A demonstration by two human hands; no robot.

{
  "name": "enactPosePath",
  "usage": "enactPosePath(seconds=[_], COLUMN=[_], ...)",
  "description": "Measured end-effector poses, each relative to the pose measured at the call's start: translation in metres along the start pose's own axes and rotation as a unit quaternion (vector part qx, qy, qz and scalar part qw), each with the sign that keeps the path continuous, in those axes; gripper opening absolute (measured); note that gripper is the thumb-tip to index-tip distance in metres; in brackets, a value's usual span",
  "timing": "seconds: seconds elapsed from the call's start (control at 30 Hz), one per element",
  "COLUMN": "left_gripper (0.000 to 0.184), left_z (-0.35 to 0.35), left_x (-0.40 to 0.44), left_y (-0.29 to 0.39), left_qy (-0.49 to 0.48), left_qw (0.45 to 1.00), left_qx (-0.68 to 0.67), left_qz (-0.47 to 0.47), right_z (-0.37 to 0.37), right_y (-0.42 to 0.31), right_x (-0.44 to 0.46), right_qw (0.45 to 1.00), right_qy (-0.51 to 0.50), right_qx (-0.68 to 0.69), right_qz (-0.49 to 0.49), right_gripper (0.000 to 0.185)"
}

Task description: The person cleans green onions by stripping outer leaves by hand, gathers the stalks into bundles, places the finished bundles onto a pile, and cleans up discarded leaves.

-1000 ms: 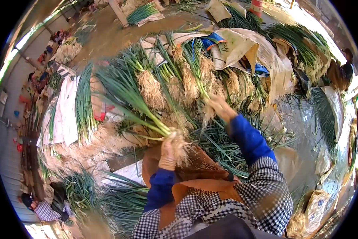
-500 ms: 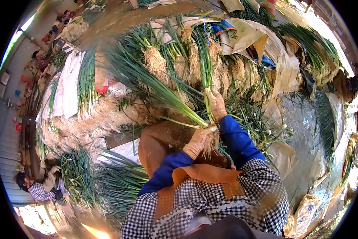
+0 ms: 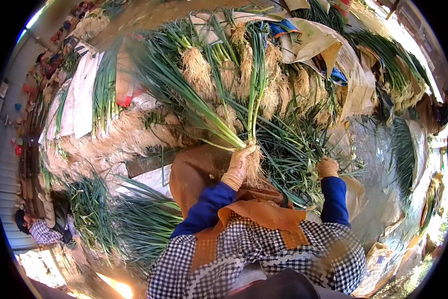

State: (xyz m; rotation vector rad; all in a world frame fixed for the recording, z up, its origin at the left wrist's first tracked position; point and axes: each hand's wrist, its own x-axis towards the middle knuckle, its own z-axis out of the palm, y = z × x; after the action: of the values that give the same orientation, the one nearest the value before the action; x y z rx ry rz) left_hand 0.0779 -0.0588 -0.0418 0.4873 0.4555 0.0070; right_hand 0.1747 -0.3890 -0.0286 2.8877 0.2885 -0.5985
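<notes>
My left hand [image 3: 238,167] is closed around the white base of a few green onions [image 3: 234,133], just above my lap. Their pale roots [image 3: 255,167] hang below the fist, and the long leaves spread upward in two directions. Out to the right, my right hand [image 3: 327,167] is a fist over a heap of loose green leaves [image 3: 296,144]. Whatever it may hold is too small or hidden to name. Bundled green onions with thick roots [image 3: 198,72] lie in front of me.
Tan sacking [image 3: 356,82] covers part of the far row. A white sheet [image 3: 82,94] and more onions [image 3: 105,97] lie to the left. Cut green leaves [image 3: 144,224] are piled by my left elbow. Another person [image 3: 42,229] crouches at the lower left.
My right hand has left the onion stalk and swung right and down to the leaf heap. My left hand still grips the onions, slightly higher and turned more upright.
</notes>
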Motion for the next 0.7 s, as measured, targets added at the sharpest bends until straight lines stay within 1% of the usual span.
enactPosePath(seconds=[0.03, 0.07, 0.1, 0.13, 0.17, 0.2, 0.27, 0.3, 0.33, 0.37, 0.4, 0.43, 0.47, 0.5, 0.53, 0.57, 0.6, 0.63, 0.7], left_gripper=[0.022, 0.022, 0.022, 0.018, 0.014, 0.01, 0.008, 0.01, 0.013, 0.017, 0.021, 0.027, 0.026, 0.028, 0.034, 0.034, 0.034, 0.034, 0.019], left_z=[-0.002, -0.006, -0.003, 0.006, 0.018, 0.025, 0.028, 0.021, 0.012, 0.018, 0.025, 0.022, 0.033, 0.045, 0.028, 0.024, 0.028, 0.03, 0.031], left_x=[0.004, 0.005, -0.002, -0.007, -0.008, -0.009, -0.013, -0.013, -0.01, -0.019, -0.027, -0.016, -0.029, -0.042, -0.011, -0.004, -0.012, -0.015, -0.017], left_y=[-0.002, -0.005, -0.008, -0.007, -0.004, -0.005, -0.006, -0.008, -0.008, 0.0, 0.008, -0.007, 0.002, 0.014, -0.008, -0.006, -0.012, -0.007, -0.007], left_qy=[-0.017, -0.002, 0.004, 0.005, 0.002, 0.04, 0.044, 0.026, 0.021, -0.025, -0.065, -0.025, -0.072, -0.12, -0.124, -0.12, -0.127, -0.124, -0.148], left_qw=[1.0, 1.0, 1.0, 1.0, 1.0, 0.998, 0.997, 0.994, 0.988, 0.993, 0.989, 0.984, 0.988, 0.989, 0.984, 0.986, 0.986, 0.986, 0.988], left_qx=[0.001, 0.028, 0.026, 0.021, 0.014, 0.027, 0.051, 0.101, 0.149, 0.106, 0.068, 0.176, 0.134, 0.089, 0.099, 0.096, 0.097, 0.091, 0.025], left_qz=[0.002, 0.008, 0.007, 0.009, 0.018, 0.037, 0.026, 0.022, 0.026, -0.043, -0.115, -0.01, 0.004, 0.014, 0.079, 0.067, 0.052, 0.07, 0.029], right_z=[-0.009, -0.018, -0.041, -0.068, -0.079, -0.087, -0.049, -0.043, -0.025, -0.053, -0.043, -0.036, -0.054, -0.06, -0.065, -0.07, -0.025, -0.05, -0.061], right_y=[-0.021, -0.052, -0.096, -0.14, -0.173, -0.194, -0.217, -0.216, -0.206, -0.203, -0.194, -0.188, -0.184, -0.185, -0.187, -0.191, -0.158, -0.17, -0.175], right_x=[0.006, 0.011, 0.007, 0.004, 0.005, 0.007, 0.034, 0.037, 0.049, 0.028, 0.031, 0.038, 0.026, 0.024, 0.023, 0.023, 0.057, 0.028, 0.02], right_qw=[0.98, 0.922, 0.873, 0.801, 0.814, 0.825, 0.75, 0.825, 0.845, 0.866, 0.846, 0.825, 0.798, 0.793, 0.781, 0.764, 0.736, 0.77, 0.8], right_qy=[0.123, 0.239, 0.202, 0.164, 0.134, 0.098, 0.077, 0.245, 0.293, 0.114, 0.14, 0.16, 0.144, 0.101, 0.062, 0.027, 0.065, 0.131, 0.158], right_qx=[0.139, 0.274, 0.413, 0.544, 0.525, 0.504, 0.608, 0.442, 0.328, 0.433, 0.443, 0.456, 0.498, 0.541, 0.584, 0.625, 0.653, 0.607, 0.568], right_qz=[-0.065, -0.13, -0.161, -0.188, -0.211, -0.238, -0.249, -0.254, -0.305, -0.223, -0.26, -0.292, -0.308, -0.263, -0.213, -0.16, -0.166, -0.148, -0.112], right_gripper=[0.033, 0.037, 0.036, 0.036, 0.033, 0.031, 0.025, 0.02, 0.019, 0.023, 0.024, 0.026, 0.025, 0.027, 0.029, 0.031, 0.037, 0.039, 0.038])
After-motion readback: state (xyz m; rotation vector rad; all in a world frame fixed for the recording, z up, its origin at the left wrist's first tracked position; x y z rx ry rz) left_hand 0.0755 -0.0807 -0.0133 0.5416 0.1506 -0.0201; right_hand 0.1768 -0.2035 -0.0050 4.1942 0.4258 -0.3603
